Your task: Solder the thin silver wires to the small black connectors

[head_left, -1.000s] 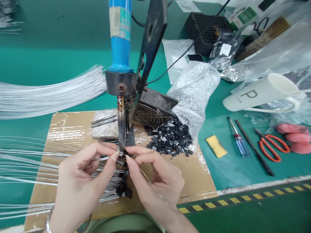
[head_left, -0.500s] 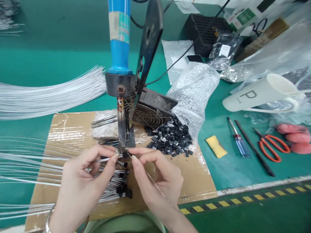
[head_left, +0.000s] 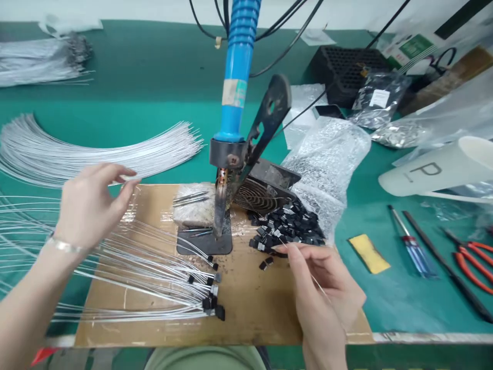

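Note:
My left hand (head_left: 90,205) is raised over the near edge of the bundle of white wires (head_left: 154,151). Its thumb and index fingertips are slightly apart, with nothing visible between them. My right hand (head_left: 323,293) pinches a thin length of solder wire (head_left: 318,285), which runs back across the palm. Its fingertips are at the near edge of a pile of small black connectors (head_left: 288,223). Wires with black ends (head_left: 210,303) lie on the cardboard (head_left: 254,318) between my hands. A blue-handled soldering iron (head_left: 233,113) stands clamped tip-down at the middle.
Behind the iron is a dark fan (head_left: 258,192), with bubble wrap (head_left: 327,159) beside it. To the right lie a yellow sponge (head_left: 368,253), a screwdriver (head_left: 414,249), a dark rod (head_left: 447,267) and orange-handled pliers (head_left: 475,259). A white cup (head_left: 431,169) lies farther back.
My hands have parted from beneath the iron tip. The left moved up and left to the white wires, letting go of its wire; the right moved right toward the connectors, keeping the solder wire.

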{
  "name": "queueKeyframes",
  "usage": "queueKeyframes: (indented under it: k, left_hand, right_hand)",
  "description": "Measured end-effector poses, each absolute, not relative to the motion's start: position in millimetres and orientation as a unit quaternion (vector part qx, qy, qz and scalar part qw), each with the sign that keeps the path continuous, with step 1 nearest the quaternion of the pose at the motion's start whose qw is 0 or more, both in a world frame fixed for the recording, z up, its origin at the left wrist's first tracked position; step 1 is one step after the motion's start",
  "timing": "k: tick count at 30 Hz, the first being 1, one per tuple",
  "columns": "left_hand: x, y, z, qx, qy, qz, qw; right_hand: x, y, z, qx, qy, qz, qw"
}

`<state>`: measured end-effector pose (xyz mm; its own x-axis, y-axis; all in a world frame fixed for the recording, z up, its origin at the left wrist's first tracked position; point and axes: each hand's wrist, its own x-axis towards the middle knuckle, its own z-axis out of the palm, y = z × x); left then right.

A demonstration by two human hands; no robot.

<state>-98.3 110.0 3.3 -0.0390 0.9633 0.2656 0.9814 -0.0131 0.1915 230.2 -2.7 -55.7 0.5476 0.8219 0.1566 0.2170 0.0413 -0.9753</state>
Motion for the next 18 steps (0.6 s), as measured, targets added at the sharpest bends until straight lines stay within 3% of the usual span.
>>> queueKeyframes:
  k: [6, 18]
  left_hand:
    - [-118.9, 180.6, -23.7, -0.722, -0.672, -0.163, -0.012]
    - [-157.7, 170.2, -19.2, -0.705, -0.661, -0.247, -0.067]
  right_hand:
    - [228.8, -1.0, -60.6, -0.649, -0.390, 0.274, 0.592]
    - [234.8, -2.6, -67.9, -0.650, -0.399, 0.278, 0.584]
